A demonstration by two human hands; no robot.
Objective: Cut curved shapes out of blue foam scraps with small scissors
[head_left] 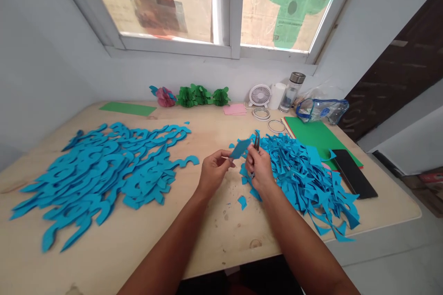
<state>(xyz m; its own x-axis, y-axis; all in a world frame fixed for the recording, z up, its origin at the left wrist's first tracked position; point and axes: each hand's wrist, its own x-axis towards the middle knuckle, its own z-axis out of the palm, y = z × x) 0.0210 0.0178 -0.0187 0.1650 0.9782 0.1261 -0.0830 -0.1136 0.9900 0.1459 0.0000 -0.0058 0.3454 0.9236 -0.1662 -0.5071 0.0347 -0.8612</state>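
My left hand (213, 171) pinches a small piece of blue foam sheet (240, 148) above the middle of the wooden table (221, 239). My right hand (259, 166) is closed round a pair of scissors (256, 140), whose blades point up beside the blue piece. A large spread of cut blue curved shapes (104, 175) lies to the left. A heap of blue offcuts (304, 179) lies just right of my right hand. A few small blue scraps (242, 202) lie below my hands.
Green sheets (313, 133) and a black flat object (353, 173) lie at the right. Along the back wall stand a small white fan (260, 95), a bottle (292, 91), tape rolls (261, 113), green paper decorations (200, 96), a pink pad (235, 109) and a clear pouch (321, 109).
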